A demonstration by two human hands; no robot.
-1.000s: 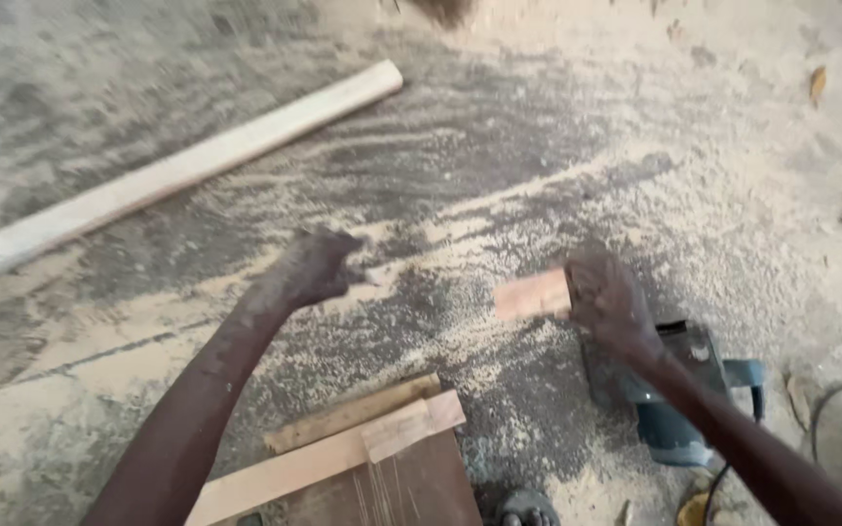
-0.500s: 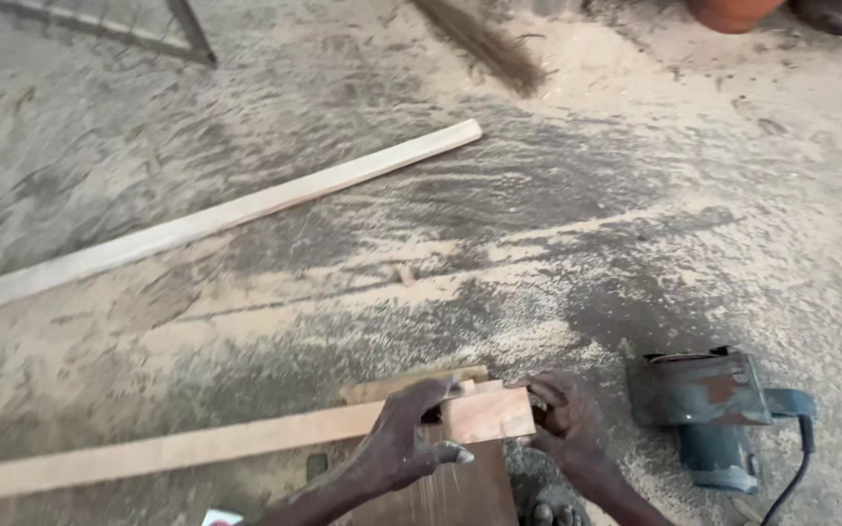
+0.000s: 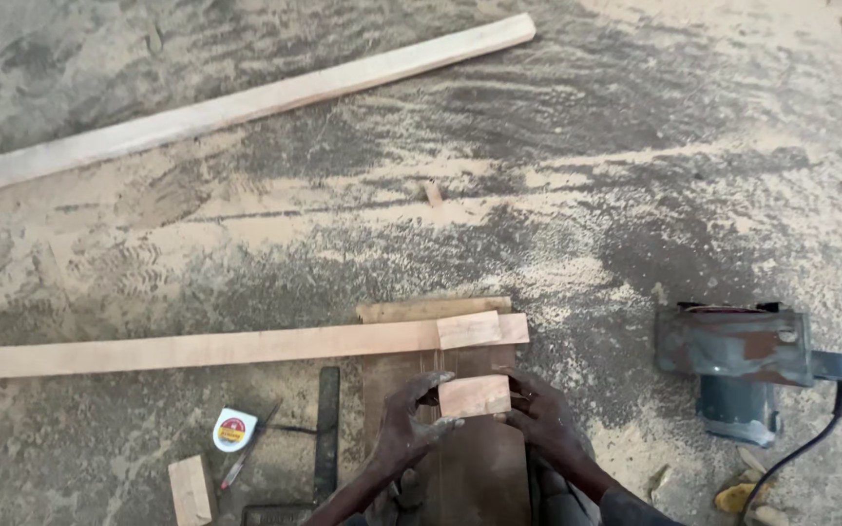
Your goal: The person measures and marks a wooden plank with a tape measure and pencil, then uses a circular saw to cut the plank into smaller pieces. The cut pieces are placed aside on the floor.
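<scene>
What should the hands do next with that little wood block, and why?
Probably set the block down beside the other small piece on the long strip. Both the left hand and right hand hold it just short of the strip, over the dark board.

Both hands were bare, with no gloves, rings or watch to be seen: the left hand (image 3: 411, 429) and the right hand (image 3: 543, 421) each showed dusty fingers and knuckles. The forearms were uncovered too, with no sleeve in view down to the lower edge of the frame. Fine pale sawdust clung to the fingers and the backs of the hands.
</scene>
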